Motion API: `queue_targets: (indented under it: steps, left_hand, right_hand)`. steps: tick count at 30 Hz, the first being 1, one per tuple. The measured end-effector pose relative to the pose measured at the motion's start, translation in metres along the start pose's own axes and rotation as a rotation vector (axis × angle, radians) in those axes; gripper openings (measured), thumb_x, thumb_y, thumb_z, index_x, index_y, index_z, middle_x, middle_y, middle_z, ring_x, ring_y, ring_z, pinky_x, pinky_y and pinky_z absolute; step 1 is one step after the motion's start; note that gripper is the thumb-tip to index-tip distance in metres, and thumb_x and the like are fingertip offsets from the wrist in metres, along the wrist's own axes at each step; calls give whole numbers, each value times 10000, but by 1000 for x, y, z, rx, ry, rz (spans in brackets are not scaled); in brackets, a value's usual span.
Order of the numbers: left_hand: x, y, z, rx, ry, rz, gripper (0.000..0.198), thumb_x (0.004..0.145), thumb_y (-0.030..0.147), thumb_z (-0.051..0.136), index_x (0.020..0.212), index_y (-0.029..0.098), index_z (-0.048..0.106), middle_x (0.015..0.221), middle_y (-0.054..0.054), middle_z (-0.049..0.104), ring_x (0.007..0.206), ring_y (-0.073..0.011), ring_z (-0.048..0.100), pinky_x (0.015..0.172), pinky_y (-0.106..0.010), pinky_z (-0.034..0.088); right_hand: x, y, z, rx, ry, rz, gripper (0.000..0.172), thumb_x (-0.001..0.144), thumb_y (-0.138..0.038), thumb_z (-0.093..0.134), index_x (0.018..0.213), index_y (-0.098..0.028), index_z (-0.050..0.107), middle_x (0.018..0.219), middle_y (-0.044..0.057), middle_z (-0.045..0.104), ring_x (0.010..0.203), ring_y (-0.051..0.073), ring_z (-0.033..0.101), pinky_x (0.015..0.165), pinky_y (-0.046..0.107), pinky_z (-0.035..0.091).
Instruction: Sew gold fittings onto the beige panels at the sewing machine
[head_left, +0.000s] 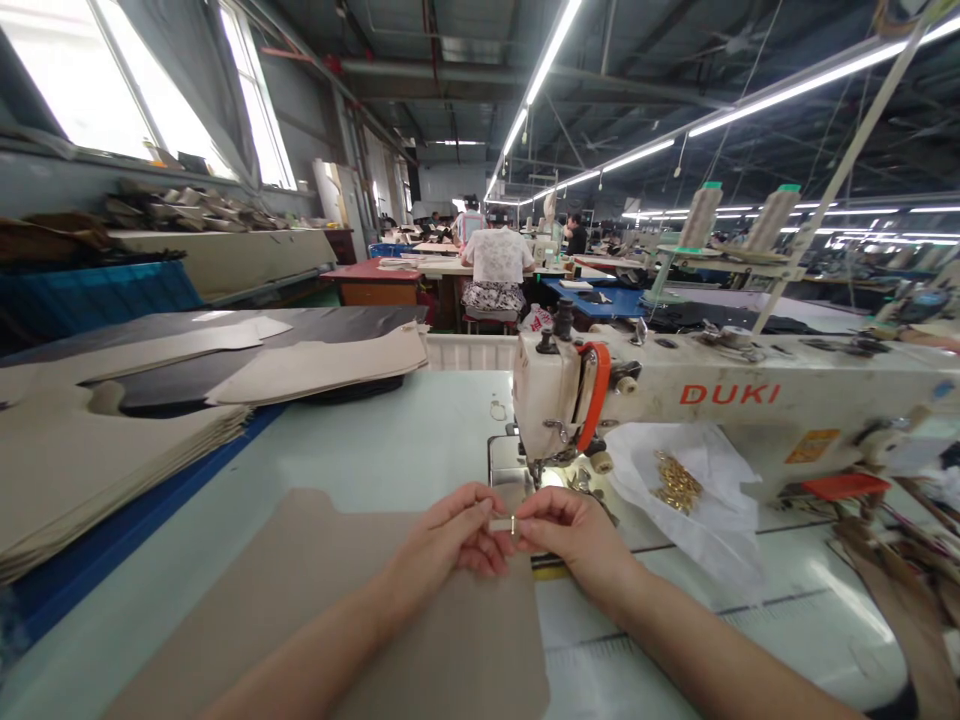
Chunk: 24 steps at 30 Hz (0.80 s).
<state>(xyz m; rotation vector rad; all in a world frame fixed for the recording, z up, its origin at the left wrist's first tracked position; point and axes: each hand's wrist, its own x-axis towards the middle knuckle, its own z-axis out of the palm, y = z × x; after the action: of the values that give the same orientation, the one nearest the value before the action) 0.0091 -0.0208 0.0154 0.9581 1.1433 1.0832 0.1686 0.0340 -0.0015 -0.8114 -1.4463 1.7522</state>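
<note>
My left hand point(442, 535) and my right hand point(574, 540) meet in front of the needle of a cream DUKI sewing machine point(720, 393). Their fingertips pinch a small metal fitting point(502, 524), possibly on a pale tab; its exact form is too small to tell. A flat taupe leatherette panel point(442, 640) lies under my left forearm. The presser foot point(537, 470) stands just beyond my fingers, and my right hand is nearest to it. A white plastic bag point(686, 495) of small gold hardware lies to the right of my right hand.
A stack of beige panels point(97, 470) sits on a blue-edged board at the left, with more panels on black material behind it. A small ring point(497, 409) lies on the table. Brown straps point(904, 610) hang at the right. Co-workers sit at other stations beyond.
</note>
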Motion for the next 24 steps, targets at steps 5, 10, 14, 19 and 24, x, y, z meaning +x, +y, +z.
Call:
queue_targets:
  steps: [5,10,14,19,24]
  left_hand:
    - [-2,5,2,-45,-13,-47,339,631,351,736,860,170,564,665,13,640,555,-96,573,585,-225,437]
    - [-1,5,1,-4,-41,-31,287,618,337,756,740,158,568,661,5,623,565,-93,533,575,-217,410]
    - [-1,5,1,72,-49,-21,236,635,315,714,704,160,550,672,4,612,598,-109,539,592,-227,414]
    - [-1,4,1,436,64,103,69,646,232,575,646,174,538,578,41,533,557,-122,495,560,-236,377]
    - [-3,2,1,767,181,229,40,647,192,500,613,190,519,585,46,513,575,-130,449,536,-231,324]
  right_hand:
    - [-1,0,2,31,6,-3,334,571,-447,786,710,-184,635,658,0,668,639,169,654,634,291,519]
    - [-1,3,4,-10,-33,-40,309,599,-444,768,698,-190,623,631,-10,655,597,154,637,603,277,505]
    - [-3,5,5,-45,-65,-69,247,659,-408,726,714,-195,614,639,-13,642,599,148,620,602,267,486]
    - [-13,4,8,-268,-29,-210,102,743,-248,641,831,-201,617,695,-22,601,645,128,563,606,231,438]
    - [-17,2,10,-405,-31,-238,179,692,-169,669,832,-206,565,726,-27,582,668,131,539,621,227,431]
